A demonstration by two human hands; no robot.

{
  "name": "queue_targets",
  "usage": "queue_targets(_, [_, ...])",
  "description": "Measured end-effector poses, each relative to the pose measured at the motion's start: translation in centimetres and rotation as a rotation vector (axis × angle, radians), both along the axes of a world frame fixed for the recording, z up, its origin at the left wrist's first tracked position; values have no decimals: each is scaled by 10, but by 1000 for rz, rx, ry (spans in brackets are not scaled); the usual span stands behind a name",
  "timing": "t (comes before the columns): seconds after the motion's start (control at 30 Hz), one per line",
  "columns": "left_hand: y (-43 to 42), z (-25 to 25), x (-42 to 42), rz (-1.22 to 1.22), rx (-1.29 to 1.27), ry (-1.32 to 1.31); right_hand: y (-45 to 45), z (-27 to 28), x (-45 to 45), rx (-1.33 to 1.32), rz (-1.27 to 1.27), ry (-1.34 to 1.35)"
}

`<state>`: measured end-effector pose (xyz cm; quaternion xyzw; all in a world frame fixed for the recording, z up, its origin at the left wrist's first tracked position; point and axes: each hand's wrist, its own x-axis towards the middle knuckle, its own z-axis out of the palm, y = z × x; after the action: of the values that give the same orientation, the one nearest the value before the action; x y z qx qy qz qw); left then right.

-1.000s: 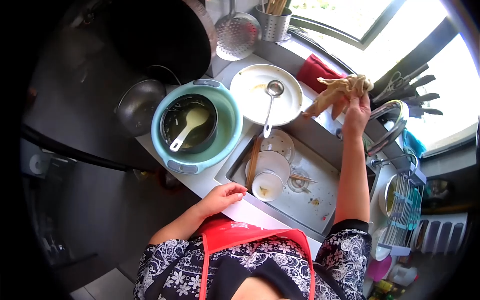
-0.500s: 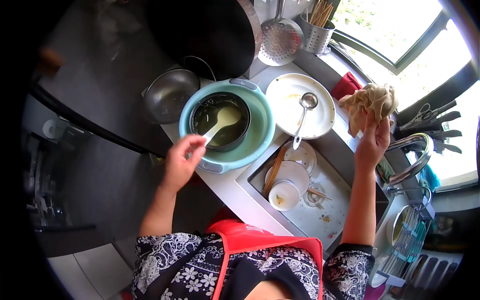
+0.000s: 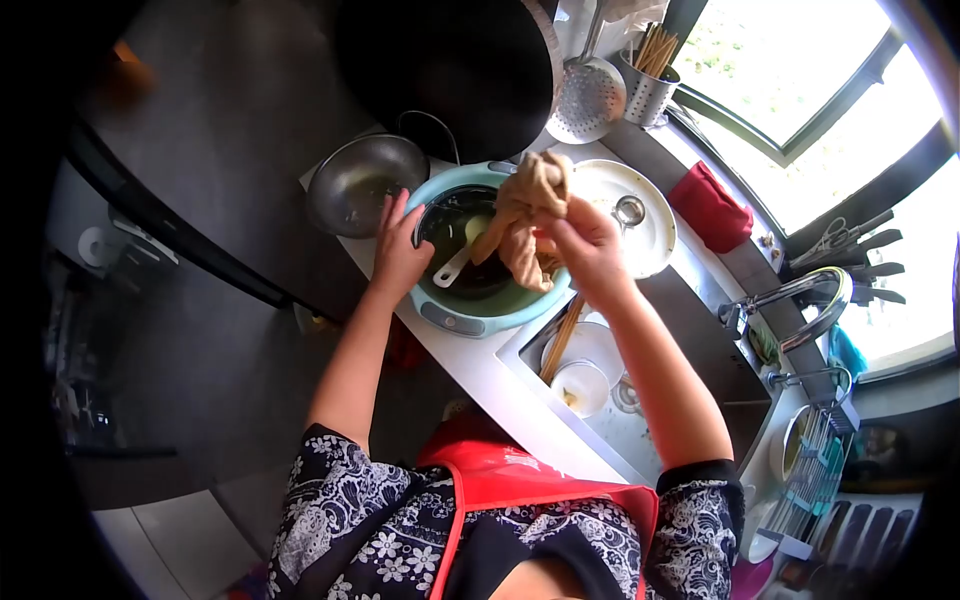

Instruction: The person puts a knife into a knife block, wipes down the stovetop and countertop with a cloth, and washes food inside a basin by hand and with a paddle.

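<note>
My right hand (image 3: 590, 245) grips a bunched beige cloth (image 3: 530, 215) over the right side of a light blue basin (image 3: 470, 322). Part of the cloth hangs down inside the rim. My left hand (image 3: 400, 250) is on the basin's left rim, thumb toward the inside and fingers on the outer side. In the basin sits a dark round pot (image 3: 450, 210) with liquid in it. A light-coloured ladle (image 3: 455, 268) rests in the pot, its bowl partly hidden by the cloth.
A metal strainer bowl (image 3: 365, 185) stands left of the basin, a large dark wok (image 3: 450, 70) behind. At right are a white plate (image 3: 645, 240) with a metal spoon (image 3: 628, 210), a sink (image 3: 625, 440) holding bowls and chopsticks, a faucet (image 3: 825, 300) and a red cloth (image 3: 715, 210).
My right hand has carried the beige cloth left, from beside the window to above the basin. My left hand has left the ladle's handle and moved up to the basin's rim.
</note>
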<state>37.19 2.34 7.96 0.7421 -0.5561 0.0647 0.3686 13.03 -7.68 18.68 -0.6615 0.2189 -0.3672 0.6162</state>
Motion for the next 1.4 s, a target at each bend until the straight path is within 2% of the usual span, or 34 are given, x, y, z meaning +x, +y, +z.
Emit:
queue_targets(0.1, [1,-5,-3,-33,-41,-17,15,-2,26,-320,1,386])
queue_targets(0.13, [2,-6,-5,-55,-67,-1,10,-25,38,-582,-17,239])
queue_targets(0.2, [4,3,-16,-19,-20,61,8,-47,50,-830,-35,419])
queue_targets(0.23, [5,4,-21,-20,-31,86,9,-58,54,-891,-68,526])
queue_targets(0.27, [7,5,-25,-20,-42,110,11,-59,58,-893,-56,519])
queue_targets(0.33, [10,2,-32,-25,-52,109,11,-61,62,-1019,-16,948])
queue_targets(0.5, [16,3,-51,-26,-46,118,5,-55,71,-961,164,1323])
queue_targets(0.77, [20,0,-59,-28,-41,49,-18,-81,81,-896,278,1310])
queue_targets(0.87, [22,7,-56,-27,29,-71,-20,-73,88,-810,260,1376])
queue_targets(0.93, [19,23,-60,20,32,-161,-19,-63,87,-628,270,1404])
queue_targets(1.0, [15,46,-64,-116,135,-159,-31,-84,82,-682,215,1310])
queue_targets(1.03, [12,51,-66,-184,199,-194,-34,-85,78,-919,227,1265])
queue_targets(1.07, [8,55,-69,-195,199,-197,-35,-86,74,-1014,215,1259])
queue_targets(1.13, [-2,62,-73,-227,619,-330,-36,-83,67,-1207,176,1245])
queue_targets(1.2, [-16,49,-68,-245,627,-365,-37,-75,59,-519,-115,891])
queue_targets(1.27, [-27,51,-66,-221,792,-325,-35,-63,49,-491,-111,797])
queue_targets(1.33, [-31,66,-63,-249,774,-162,-30,-49,39,90,-28,593])
queue_targets(1.4, [-37,86,-59,-284,986,-19,-23,-46,30,78,-54,563])
